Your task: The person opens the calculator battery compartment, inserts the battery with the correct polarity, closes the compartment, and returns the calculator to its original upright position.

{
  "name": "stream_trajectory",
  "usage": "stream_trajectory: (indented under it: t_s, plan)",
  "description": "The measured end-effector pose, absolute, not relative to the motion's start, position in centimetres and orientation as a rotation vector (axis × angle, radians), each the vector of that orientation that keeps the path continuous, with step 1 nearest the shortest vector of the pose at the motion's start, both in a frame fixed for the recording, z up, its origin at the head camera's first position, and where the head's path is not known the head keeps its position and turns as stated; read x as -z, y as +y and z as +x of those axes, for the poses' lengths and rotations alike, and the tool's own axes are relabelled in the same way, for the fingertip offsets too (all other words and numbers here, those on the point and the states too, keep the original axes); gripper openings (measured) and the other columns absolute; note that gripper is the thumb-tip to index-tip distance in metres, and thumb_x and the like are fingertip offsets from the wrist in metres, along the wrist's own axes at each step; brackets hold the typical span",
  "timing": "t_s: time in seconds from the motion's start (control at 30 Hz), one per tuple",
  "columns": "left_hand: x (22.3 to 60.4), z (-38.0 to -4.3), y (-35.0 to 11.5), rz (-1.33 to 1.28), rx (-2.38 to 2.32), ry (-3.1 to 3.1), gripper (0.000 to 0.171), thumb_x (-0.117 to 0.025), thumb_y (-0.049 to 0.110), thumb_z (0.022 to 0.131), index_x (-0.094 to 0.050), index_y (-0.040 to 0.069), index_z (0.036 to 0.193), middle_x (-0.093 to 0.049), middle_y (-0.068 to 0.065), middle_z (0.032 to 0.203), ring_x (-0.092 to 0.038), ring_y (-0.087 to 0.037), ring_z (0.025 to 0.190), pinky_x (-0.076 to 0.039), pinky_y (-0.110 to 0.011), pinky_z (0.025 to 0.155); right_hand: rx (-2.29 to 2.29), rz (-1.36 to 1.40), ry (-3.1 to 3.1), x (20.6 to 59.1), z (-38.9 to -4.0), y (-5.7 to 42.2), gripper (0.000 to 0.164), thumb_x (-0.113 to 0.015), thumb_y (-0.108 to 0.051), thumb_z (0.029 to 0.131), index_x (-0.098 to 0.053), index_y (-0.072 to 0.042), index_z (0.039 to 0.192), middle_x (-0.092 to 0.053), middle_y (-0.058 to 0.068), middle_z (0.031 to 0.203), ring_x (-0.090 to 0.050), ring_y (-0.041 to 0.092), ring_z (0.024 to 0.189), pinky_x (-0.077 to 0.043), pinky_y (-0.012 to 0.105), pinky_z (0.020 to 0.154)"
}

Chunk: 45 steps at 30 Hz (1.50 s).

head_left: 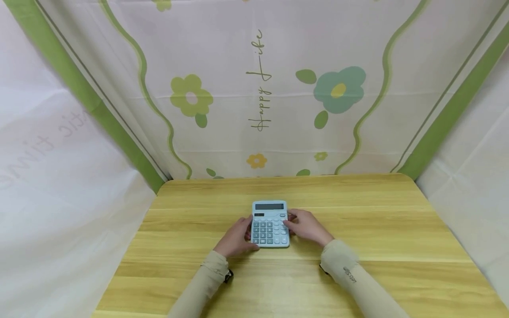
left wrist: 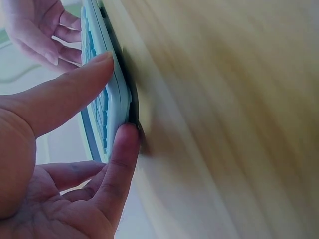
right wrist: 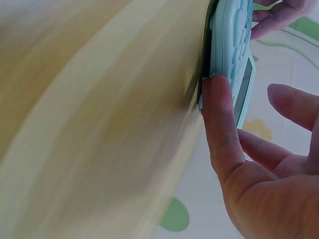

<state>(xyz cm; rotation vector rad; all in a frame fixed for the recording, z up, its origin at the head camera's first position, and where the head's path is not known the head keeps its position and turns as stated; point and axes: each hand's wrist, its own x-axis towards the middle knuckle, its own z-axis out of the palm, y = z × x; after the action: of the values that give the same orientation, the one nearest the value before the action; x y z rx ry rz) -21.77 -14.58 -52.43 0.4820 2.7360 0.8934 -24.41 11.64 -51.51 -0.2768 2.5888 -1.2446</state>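
A light blue calculator (head_left: pixel 270 225) with grey-blue and pale keys lies face up on the wooden table (head_left: pixel 377 229), its display at the far end. My left hand (head_left: pixel 235 238) holds it at the near left corner. In the left wrist view the thumb (left wrist: pixel 94 67) presses the near edge and a finger (left wrist: pixel 124 144) touches the side. At the right side is my right hand (head_left: pixel 308 227). The right wrist view shows its fingertip (right wrist: pixel 218 92) touching the calculator's edge, while the thumb (right wrist: pixel 294 107) stands apart from it. The calculator's underside is hidden.
Behind the table hangs a pale curtain (head_left: pixel 222 132) with printed flowers and the words "Happy Life". White fabric (head_left: pixel 59 198) hangs on the left side and more fabric (head_left: pixel 469 190) on the right. The table's far edge runs along the curtain.
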Motion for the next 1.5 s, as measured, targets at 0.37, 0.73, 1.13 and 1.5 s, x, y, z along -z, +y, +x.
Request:
stream_trajectory:
  t_s: [0.37, 0.73, 1.13, 1.5]
  plan:
    - [52.2, -22.1, -18.1, 0.456, -0.893, 2.766, 0.104, -0.092, 0.02, 0.079, -0.031, -0.005, 0.159, -0.057, -0.01, 0.112, -0.056, -0.014, 0.09, -0.051, -0.031, 0.08, 1.208, -0.425, 2.587, 51.5, -24.9, 8.2, 0.034, -0.066, -0.019, 0.101, -0.067, -0.001, 0.13, -0.072, 0.012, 0.113, -0.069, 0.019, 0.094, -0.057, 0.043, 0.089]
    - [52.1, -21.5, -21.7, 0.319, -0.917, 2.779, 0.101, -0.093, 0.017, 0.078, -0.035, -0.002, 0.159, -0.059, -0.01, 0.12, -0.057, -0.016, 0.094, -0.051, -0.035, 0.085, 1.223, -0.564, 2.481, 51.7, -25.3, 5.0, 0.031, -0.064, -0.021, 0.103, -0.069, -0.003, 0.128, -0.071, 0.015, 0.121, -0.068, 0.019, 0.094, -0.057, 0.041, 0.088]
    - [51.9, -21.2, -24.3, 0.274, -0.9, 2.778, 0.101, -0.093, 0.016, 0.078, -0.035, -0.003, 0.159, -0.06, -0.011, 0.121, -0.059, -0.017, 0.096, -0.052, -0.038, 0.088, 1.149, -0.653, 2.495, 51.8, -24.9, 2.4, 0.038, -0.066, -0.025, 0.102, -0.066, -0.004, 0.133, -0.071, 0.013, 0.127, -0.062, 0.017, 0.098, -0.052, 0.046, 0.101]
    - [51.6, -21.1, -25.9, 0.259, -0.879, 2.783, 0.101, -0.093, 0.012, 0.076, -0.035, -0.004, 0.158, -0.06, -0.012, 0.121, -0.062, -0.019, 0.098, -0.054, -0.042, 0.09, 1.131, -0.73, 2.437, 51.3, -24.8, 1.2, 0.032, -0.067, -0.026, 0.102, -0.067, -0.006, 0.128, -0.07, 0.006, 0.11, -0.057, 0.012, 0.082, -0.05, 0.031, 0.08]
